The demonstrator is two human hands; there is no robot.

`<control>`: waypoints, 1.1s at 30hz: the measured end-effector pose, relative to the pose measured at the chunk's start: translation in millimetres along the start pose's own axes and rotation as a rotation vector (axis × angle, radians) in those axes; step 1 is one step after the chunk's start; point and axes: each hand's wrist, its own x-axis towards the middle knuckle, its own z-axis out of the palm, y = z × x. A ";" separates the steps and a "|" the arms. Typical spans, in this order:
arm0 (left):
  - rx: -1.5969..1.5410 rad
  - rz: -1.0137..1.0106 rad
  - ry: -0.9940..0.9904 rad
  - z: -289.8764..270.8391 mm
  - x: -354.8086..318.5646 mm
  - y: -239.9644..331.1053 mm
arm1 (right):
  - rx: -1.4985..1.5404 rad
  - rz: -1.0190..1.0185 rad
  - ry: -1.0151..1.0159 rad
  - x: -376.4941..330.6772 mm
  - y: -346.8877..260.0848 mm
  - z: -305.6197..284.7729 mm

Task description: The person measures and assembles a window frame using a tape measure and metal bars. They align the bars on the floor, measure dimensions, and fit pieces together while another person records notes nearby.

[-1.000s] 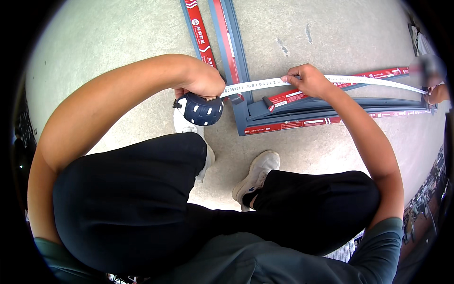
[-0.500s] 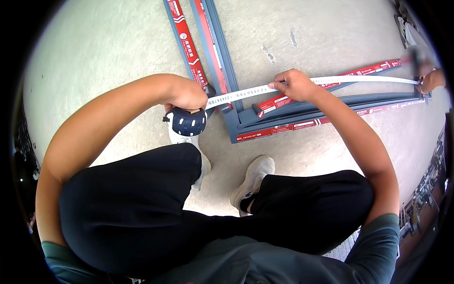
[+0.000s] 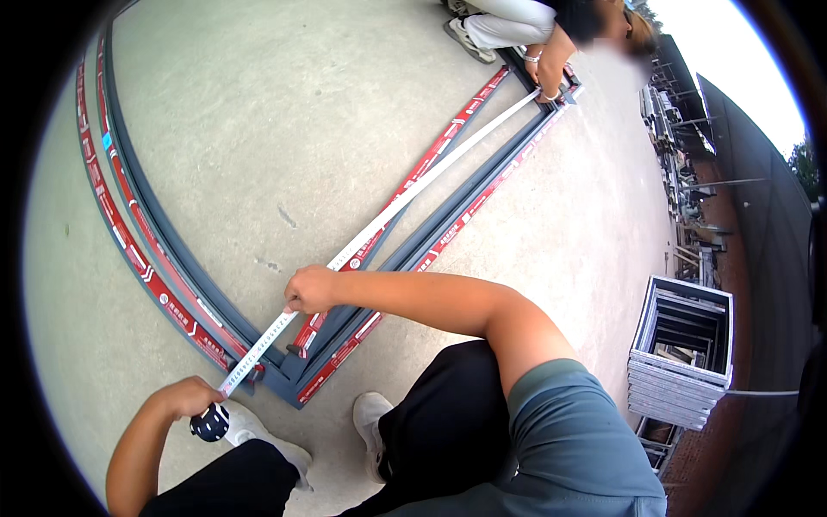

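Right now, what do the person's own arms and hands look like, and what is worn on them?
Both hands are bare, with no gloves, rings or watch visible: the left hand and the right hand. Both forearms are bare too. A short grey-green T-shirt sleeve covers the right upper arm; the left arm shows no sleeve in view.

A frame point(image 3: 155, 258) lies flat on the floor point(image 3: 258, 129). A tape measure point(image 3: 209, 422) sits at its near corner, its blade point(image 3: 413, 185) running along the frame's right-hand side to the far corner. A stack of frames point(image 3: 680, 353) stands well apart to the right.
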 end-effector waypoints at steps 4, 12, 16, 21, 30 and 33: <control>0.023 0.028 -0.023 8.5 2.9 -12.8 | 0.050 -0.010 0.046 -15.6 -7.0 -5.4; -0.204 0.282 0.055 25.5 13.1 -36.0 | 0.095 -0.099 0.074 -12.9 -29.5 -7.5; -0.222 0.284 0.023 28.5 6.7 -22.2 | 0.076 -0.168 0.081 -10.6 -47.7 -4.0; -0.277 0.290 0.046 31.6 5.4 -21.7 | -0.009 -0.190 0.078 -14.4 -57.7 -13.0; -0.412 0.289 -0.002 35.7 8.1 -26.6 | 0.033 -0.252 0.162 -20.9 -53.4 -42.4; -0.489 0.330 -0.001 25.2 -5.4 -10.7 | -0.032 -0.286 0.217 -13.3 -69.2 -79.8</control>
